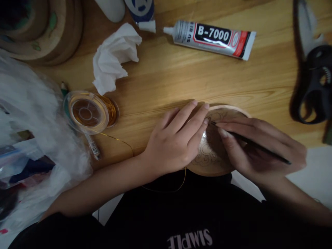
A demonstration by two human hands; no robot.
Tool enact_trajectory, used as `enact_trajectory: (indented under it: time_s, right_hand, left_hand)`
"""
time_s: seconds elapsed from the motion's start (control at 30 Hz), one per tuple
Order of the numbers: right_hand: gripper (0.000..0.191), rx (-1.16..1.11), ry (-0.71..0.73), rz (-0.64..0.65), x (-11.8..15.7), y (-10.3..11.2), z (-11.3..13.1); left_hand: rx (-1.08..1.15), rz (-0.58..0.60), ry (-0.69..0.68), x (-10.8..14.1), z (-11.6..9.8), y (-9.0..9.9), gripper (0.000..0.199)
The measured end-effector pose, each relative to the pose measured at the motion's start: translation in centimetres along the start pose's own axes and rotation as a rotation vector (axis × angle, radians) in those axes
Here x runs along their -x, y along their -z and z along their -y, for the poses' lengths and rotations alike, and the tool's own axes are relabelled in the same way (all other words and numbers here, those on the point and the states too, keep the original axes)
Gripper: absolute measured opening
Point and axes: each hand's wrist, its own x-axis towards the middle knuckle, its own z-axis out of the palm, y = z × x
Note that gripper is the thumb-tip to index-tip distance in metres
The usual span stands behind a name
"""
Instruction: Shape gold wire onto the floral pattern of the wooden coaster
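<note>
A round wooden disc with a curling line pattern drawn on it rests at the table's front edge, just above my lap. My left hand lies over its left side, fingers stretched out and fingertips near the upper rim. Black tweezers are pinched in my right hand, their tips touching or close to the pattern beside my left fingertips. Gold wire loops below my left forearm and runs up under that hand. It leads back to a clear spool on the left.
A B-7000 glue tube lies at the back, near a crumpled tissue and a blue-and-white tube. Black-handled scissors are at the right. Plastic bags and stacked round wooden pieces crowd the left; a pen lies by the spool.
</note>
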Motion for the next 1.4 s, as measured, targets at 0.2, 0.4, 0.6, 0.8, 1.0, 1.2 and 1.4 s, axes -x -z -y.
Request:
enact_trajectory:
  time_s: [0.2, 0.4, 0.6, 0.8, 1.0, 1.2, 1.4]
  right_hand:
    - [0.044, 0.053, -0.104, -0.043, 0.4, -0.5, 1.1]
    - [0.047, 0.098, -0.055, -0.087, 0.7, -1.0, 1.5]
    - [0.039, -0.048, -0.128, -0.069, 0.6, -0.5, 0.9]
    - [0.025, -0.123, -0.324, -0.148, 0.4, -0.6, 1.2]
    - [0.027, -0.021, -0.237, -0.193, 0.3, -1.4, 1.8]
    - [0.031, 0.091, -0.176, -0.174, 0.5, -1.5, 2.4]
    - [0.029, 0.148, -0.169, -0.189, 0.5, -1.8, 2.8]
  left_hand:
    - [-0.027, -0.004, -0.015, -0.2, 0.0, 0.2, 0.029]
    - [-0.029, -0.005, -0.018, -0.2, 0.1, 0.2, 0.031]
    - [-0.013, -0.008, -0.016, -0.1, 0.0, 0.1, 0.030]
    - [-0.011, -0.006, -0.001, -0.2, 0.0, 0.2, 0.030]
    - [-0.006, 0.001, -0.005, -0.2, -0.1, 0.2, 0.030]
    - [-0.012, 0.015, 0.004, -0.1, -0.2, 0.2, 0.030]
    - [-0.042, 0.013, -0.002, -0.1, -0.2, 0.3, 0.031]
